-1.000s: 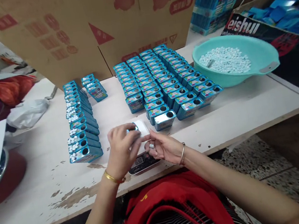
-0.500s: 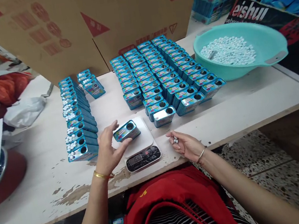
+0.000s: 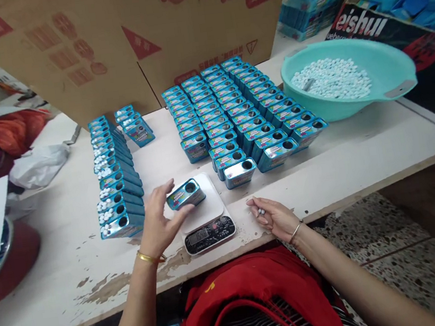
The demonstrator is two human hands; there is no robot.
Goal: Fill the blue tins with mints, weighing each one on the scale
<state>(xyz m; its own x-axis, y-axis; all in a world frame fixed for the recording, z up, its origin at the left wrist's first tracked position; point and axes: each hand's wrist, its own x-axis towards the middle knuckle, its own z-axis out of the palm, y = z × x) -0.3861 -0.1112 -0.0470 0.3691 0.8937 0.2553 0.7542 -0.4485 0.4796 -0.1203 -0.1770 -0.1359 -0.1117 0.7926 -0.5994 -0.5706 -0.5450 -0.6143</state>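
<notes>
A small blue tin [image 3: 185,193] with a round hole in its top stands on the white pan of a small digital scale [image 3: 207,221] near the table's front edge. My left hand [image 3: 159,220] curls round the tin's left side, thumb under its front, fingers on it. My right hand [image 3: 274,215] rests on the table to the right of the scale, fingers curled over a few small white candies [image 3: 261,211].
A block of several blue tins [image 3: 241,114] stands behind the scale. A row of tins topped with white candies [image 3: 113,182] runs along the left. A teal basin of white candies [image 3: 347,82] sits at the right. A cardboard box [image 3: 125,41] stands behind.
My hands moved apart from over the scale. The tin now sits on the pan with my left hand at it, and my right hand has lowered to the table with the candies.
</notes>
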